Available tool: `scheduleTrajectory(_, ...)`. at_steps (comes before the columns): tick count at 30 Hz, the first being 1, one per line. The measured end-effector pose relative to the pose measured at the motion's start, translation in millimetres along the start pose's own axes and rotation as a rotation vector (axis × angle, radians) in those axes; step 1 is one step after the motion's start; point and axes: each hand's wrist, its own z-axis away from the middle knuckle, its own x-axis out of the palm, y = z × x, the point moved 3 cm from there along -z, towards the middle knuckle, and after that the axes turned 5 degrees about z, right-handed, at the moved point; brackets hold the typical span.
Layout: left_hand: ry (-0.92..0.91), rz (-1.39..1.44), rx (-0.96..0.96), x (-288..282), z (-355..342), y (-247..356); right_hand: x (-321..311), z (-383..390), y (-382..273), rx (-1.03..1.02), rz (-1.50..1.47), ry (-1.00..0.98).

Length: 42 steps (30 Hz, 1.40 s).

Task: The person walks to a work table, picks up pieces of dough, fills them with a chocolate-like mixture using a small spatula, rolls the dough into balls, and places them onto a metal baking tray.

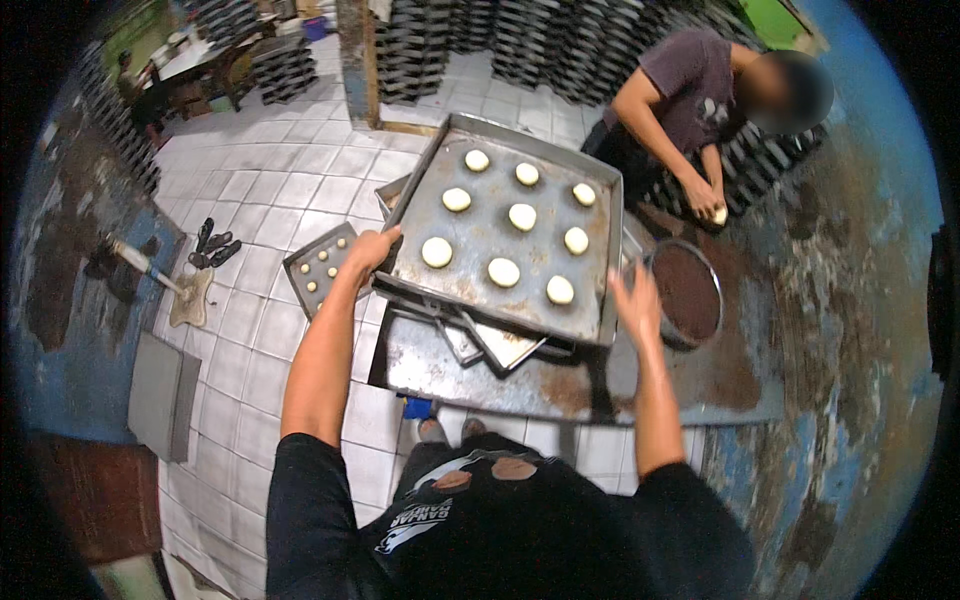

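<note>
A square metal tray (480, 235) carries several pale, round dough pieces (522, 217) and sits tilted above other metal trays (505, 340) on a metal table (450, 380). My left hand (369, 254) grips the tray's left side, fingers closed on its edge. My right hand (636, 300) has its fingers spread at the tray's right edge; whether they touch it I cannot tell. Just right of that hand is a round pan (685, 295) with dark brown contents.
A co-worker (680, 100) at upper right handles a small pale piece (719, 215). A smaller tray (315, 265) with dough pieces lies low at left, near dark sandals (215, 240) and a dustpan (188, 300). Dark stacked trays (510, 50) line the back.
</note>
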Motion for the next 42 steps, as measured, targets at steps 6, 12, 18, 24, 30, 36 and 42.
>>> scheduleTrajectory(6,0.011,-0.101,0.012,4,36,22,30,93,23,0.346,-1.019,-0.292)
scheduleTrajectory(12,0.207,0.378,-0.161,-79,126,-152,-3,123,-81,-0.006,-1.072,-0.534)
scheduleTrajectory(18,0.540,0.702,-0.255,-174,274,-277,50,145,-237,-0.399,-1.090,-0.793)
scheduleTrajectory(24,0.868,0.657,-0.500,-239,337,-434,207,189,-353,-0.628,-0.878,-0.928)
scheduleTrajectory(30,0.962,0.723,-0.580,-248,168,-616,379,209,-369,-0.891,-0.122,-0.606)
scheduleTrajectory(36,0.842,0.920,-0.681,-155,-96,-717,393,178,-393,-0.778,0.218,-0.695)
scheduleTrajectory(42,0.762,0.773,-0.751,-67,-319,-729,425,178,-404,-0.643,0.439,-0.693)
